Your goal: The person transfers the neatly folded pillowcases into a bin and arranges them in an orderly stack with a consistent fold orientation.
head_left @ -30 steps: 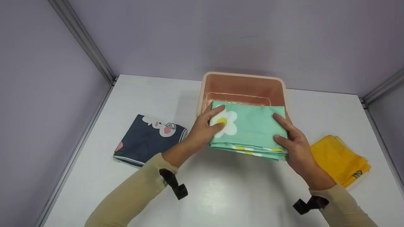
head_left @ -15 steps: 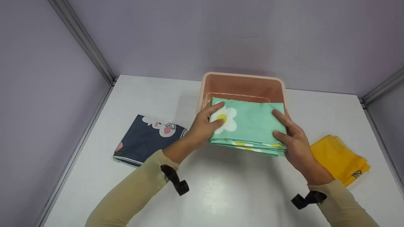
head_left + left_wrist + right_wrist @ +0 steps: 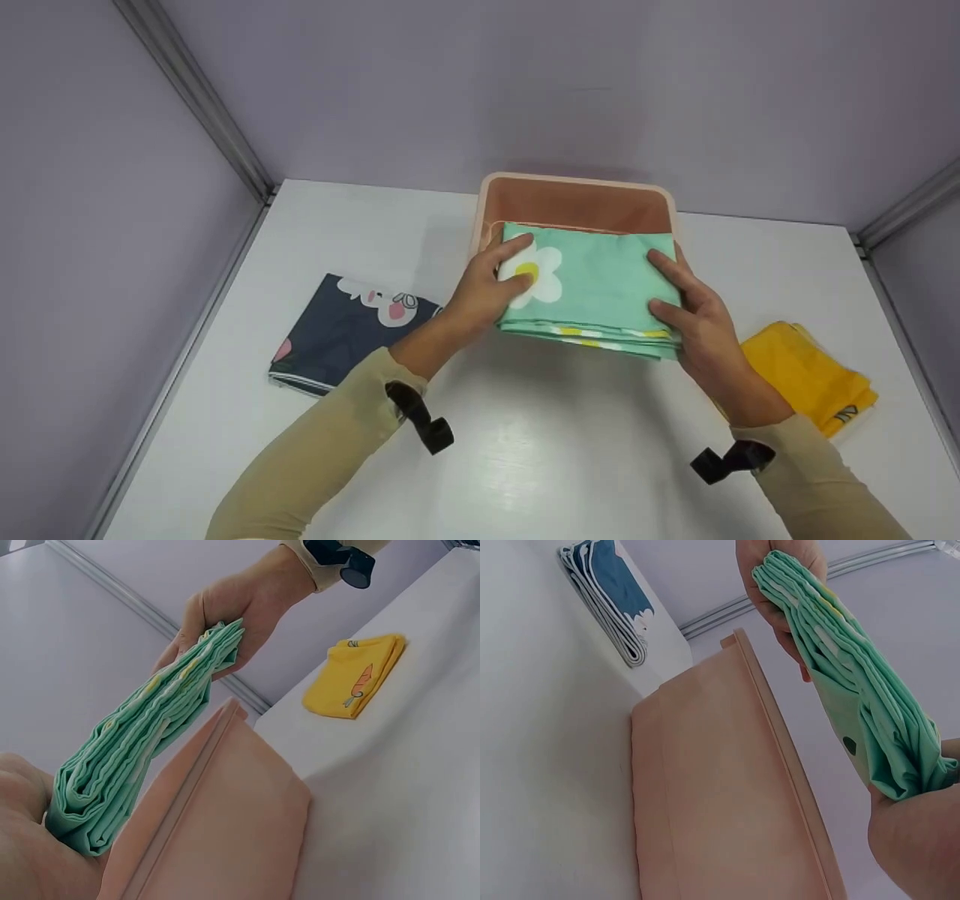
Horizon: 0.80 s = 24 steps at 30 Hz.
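Observation:
A folded mint-green cloth [image 3: 600, 277] with a white daisy print is held level by both hands above the front of a pink plastic bin [image 3: 577, 180]. My left hand [image 3: 480, 292] grips its left end, thumb and forefinger on top and the other fingers underneath. On the right end, my right hand [image 3: 701, 319] grips it the same way. Both wrist views show the many-layered folded edge of the green cloth [image 3: 142, 735] raised over the rim of the bin [image 3: 712, 765]. The bin's front wall is hidden from the head view by the cloth.
Left of the bin lies a folded navy cloth [image 3: 345, 330] with a cartoon print, partly behind my left forearm. A folded yellow cloth [image 3: 810, 375] lies to the right, its carrot print showing in the left wrist view. The white table [image 3: 360, 217] meets grey panels at the back and sides.
Both hands have moved the green cloth slowly away from me, further over the bin's opening. The bin and the navy and yellow cloths have stayed in place.

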Motion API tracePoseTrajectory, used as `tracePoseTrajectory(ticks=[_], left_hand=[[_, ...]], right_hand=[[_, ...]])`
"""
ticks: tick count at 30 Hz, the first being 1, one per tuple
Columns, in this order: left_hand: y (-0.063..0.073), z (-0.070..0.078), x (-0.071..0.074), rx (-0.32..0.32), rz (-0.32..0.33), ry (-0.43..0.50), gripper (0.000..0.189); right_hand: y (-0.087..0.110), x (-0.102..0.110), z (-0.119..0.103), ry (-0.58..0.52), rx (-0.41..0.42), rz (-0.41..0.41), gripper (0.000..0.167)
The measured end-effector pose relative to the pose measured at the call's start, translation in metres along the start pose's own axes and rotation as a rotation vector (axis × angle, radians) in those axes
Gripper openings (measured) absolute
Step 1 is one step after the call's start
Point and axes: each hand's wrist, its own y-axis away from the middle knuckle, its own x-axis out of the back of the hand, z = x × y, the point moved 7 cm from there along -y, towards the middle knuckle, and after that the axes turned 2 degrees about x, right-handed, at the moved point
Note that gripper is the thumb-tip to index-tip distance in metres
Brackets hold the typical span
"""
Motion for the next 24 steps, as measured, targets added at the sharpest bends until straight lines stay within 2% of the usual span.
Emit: tracePoseTrajectory(ticks=[9, 15, 21, 24], left_hand=[[-0.009, 0.005, 0.0, -0.01, 0.008, 0.001, 0.057], [-0.016, 0.007, 0.003, 0.014, 0.022, -0.017, 0.056], [-0.023, 0.011, 0.005, -0.011, 0.009, -0.026, 0.055], [-0.026, 0.011, 0.006, 0.0, 0.012, -0.03, 0.055]], right_hand=[[-0.008, 0.002, -0.006, 0.0, 0.0, -0.011, 0.062], [-0.017, 0.001, -0.009, 0.008, 0.001, -0.005, 0.062], [-0.024, 0.002, -0.011, 0.017, 0.003, 0.0, 0.063], [-0.026, 0.003, -0.011, 0.022, -0.002, -0.004, 0.063]])
